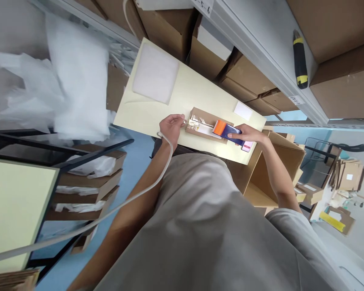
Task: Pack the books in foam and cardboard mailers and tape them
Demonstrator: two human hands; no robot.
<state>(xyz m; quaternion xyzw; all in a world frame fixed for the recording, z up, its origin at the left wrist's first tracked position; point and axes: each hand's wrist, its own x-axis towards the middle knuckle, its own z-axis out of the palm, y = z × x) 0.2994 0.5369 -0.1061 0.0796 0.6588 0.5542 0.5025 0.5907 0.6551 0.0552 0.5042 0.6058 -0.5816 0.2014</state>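
A small brown cardboard box (197, 112) lies on the cream table. Glossy clear tape (197, 121) runs along its left part, towards the tape dispenser (221, 128), which is orange and dark blue. My right hand (247, 133) grips the dispenser over the box's right end. At the box's left end, my left hand (172, 124) has its fingertips pinched together on the end of the clear tape. A white label (206, 130) shows on the box. Near my right hand, a small pink-and-white flat piece (246, 146) sticks out; its kind is unclear.
On the cream table (127, 109) lie a white foam sheet (156, 72) and a white card (242, 110). A white cable (133, 198) passes over my left forearm. A yellow-black utility knife (300, 60) rests on the shelf above. An open carton (263, 178) stands at right.
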